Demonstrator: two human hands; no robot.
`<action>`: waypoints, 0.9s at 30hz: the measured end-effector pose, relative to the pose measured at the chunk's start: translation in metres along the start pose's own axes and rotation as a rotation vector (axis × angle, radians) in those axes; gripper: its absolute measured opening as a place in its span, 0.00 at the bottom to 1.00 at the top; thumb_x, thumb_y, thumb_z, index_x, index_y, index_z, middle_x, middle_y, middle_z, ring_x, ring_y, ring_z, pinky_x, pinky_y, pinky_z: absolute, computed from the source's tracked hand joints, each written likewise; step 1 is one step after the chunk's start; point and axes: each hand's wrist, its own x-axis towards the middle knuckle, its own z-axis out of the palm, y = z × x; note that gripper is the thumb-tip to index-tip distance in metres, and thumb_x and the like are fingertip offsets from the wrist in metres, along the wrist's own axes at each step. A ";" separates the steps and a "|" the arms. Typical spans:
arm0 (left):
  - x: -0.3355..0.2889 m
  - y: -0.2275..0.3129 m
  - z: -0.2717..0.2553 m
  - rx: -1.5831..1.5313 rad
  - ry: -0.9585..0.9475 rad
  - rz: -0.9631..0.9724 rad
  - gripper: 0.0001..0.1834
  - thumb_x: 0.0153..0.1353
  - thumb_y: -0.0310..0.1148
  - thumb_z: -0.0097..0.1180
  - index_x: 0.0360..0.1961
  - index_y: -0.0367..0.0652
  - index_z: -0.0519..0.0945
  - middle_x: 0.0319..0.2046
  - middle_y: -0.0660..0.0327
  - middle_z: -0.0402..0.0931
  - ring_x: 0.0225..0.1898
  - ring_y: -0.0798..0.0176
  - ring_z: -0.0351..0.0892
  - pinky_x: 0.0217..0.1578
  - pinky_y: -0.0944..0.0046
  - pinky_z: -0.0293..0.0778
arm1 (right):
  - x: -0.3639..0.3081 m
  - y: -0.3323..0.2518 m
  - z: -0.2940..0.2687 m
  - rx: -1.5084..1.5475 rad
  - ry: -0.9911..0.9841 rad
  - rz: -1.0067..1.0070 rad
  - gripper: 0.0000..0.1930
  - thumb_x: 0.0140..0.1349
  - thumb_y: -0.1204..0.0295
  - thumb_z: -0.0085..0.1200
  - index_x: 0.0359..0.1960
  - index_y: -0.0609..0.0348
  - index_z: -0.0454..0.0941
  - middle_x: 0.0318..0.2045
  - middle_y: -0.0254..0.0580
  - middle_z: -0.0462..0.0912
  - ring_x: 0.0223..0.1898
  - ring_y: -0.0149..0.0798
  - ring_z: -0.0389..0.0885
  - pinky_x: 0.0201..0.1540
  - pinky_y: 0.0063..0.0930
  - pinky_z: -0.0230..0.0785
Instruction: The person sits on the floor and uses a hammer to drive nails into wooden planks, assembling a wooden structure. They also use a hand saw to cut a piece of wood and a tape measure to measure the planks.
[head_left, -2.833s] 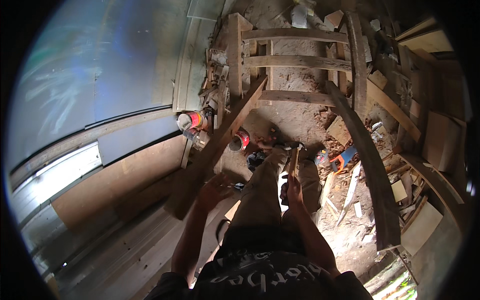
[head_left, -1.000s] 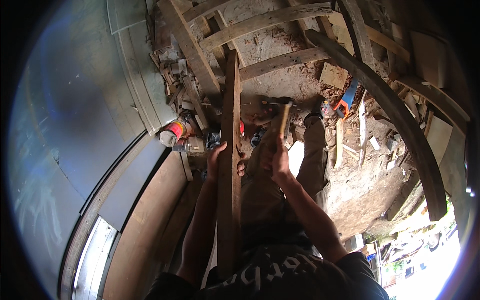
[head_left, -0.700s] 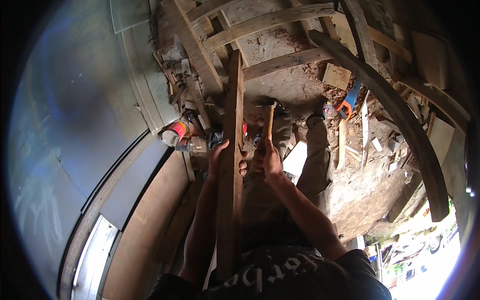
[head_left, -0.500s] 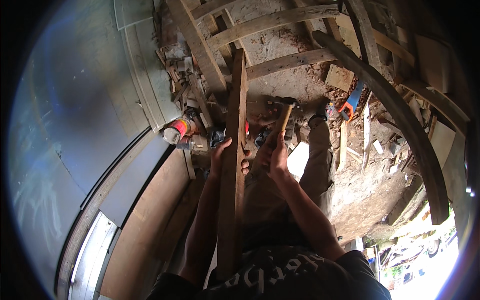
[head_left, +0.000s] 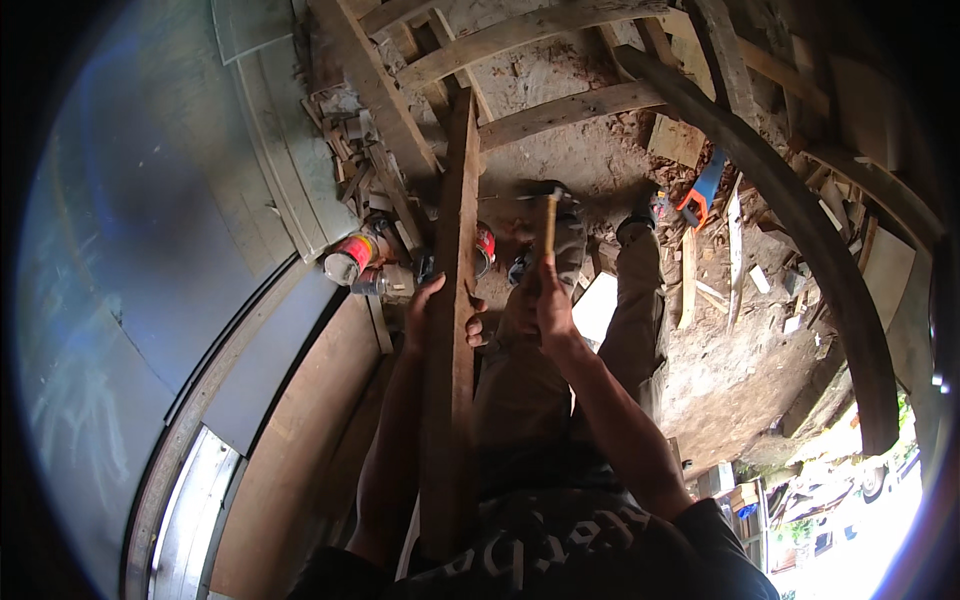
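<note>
A long wooden beam [head_left: 452,230] runs upright through the middle, its near end by my torso. My left hand [head_left: 422,308] is closed around it, thumb on the left side and fingertips wrapping round the right. Just to the right, my right hand [head_left: 549,312] grips the wooden handle of a hammer [head_left: 549,228]. The hammer points away from me, and its dark head is hard to make out against my trouser leg. A small gap separates the hammer from the beam.
A blue saw with an orange handle [head_left: 703,190] lies on the ground at right. Red-labelled cans [head_left: 348,260] stand left of the beam. Curved timbers [head_left: 800,200] and wood scraps [head_left: 350,150] lie around. A large grey panel [head_left: 180,240] fills the left.
The beam and my left hand have shifted slightly left. My right hand has moved a little left, and the hammer has turned from a rightward tilt to nearly straight ahead.
</note>
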 end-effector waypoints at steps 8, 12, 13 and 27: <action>0.004 -0.003 -0.004 -0.080 -0.069 -0.034 0.31 0.67 0.59 0.38 0.58 0.46 0.65 0.41 0.53 0.69 0.32 0.55 0.72 0.35 0.55 0.68 | 0.000 0.002 0.005 0.150 0.035 -0.032 0.28 0.67 0.36 0.34 0.29 0.47 0.63 0.12 0.25 0.56 0.11 0.26 0.52 0.12 0.24 0.44; 0.005 -0.003 0.000 -0.045 -0.065 -0.023 0.30 0.67 0.59 0.39 0.58 0.47 0.65 0.40 0.54 0.67 0.32 0.56 0.72 0.35 0.56 0.68 | -0.002 0.002 0.023 0.113 -0.033 0.067 0.28 0.67 0.35 0.34 0.25 0.45 0.62 0.13 0.23 0.56 0.11 0.25 0.53 0.12 0.24 0.45; 0.004 -0.003 0.001 -0.042 -0.062 -0.017 0.30 0.66 0.59 0.39 0.58 0.47 0.65 0.39 0.54 0.67 0.32 0.56 0.72 0.35 0.56 0.68 | -0.005 -0.007 0.024 0.158 -0.005 0.040 0.28 0.67 0.35 0.35 0.27 0.45 0.65 0.13 0.23 0.56 0.11 0.26 0.53 0.12 0.24 0.45; 0.002 0.001 0.004 -0.085 -0.003 -0.060 0.28 0.64 0.60 0.41 0.50 0.48 0.67 0.36 0.56 0.69 0.30 0.55 0.74 0.34 0.54 0.68 | 0.003 0.000 -0.003 0.313 0.022 -0.103 0.29 0.67 0.34 0.31 0.28 0.47 0.61 0.13 0.25 0.54 0.09 0.26 0.49 0.11 0.24 0.43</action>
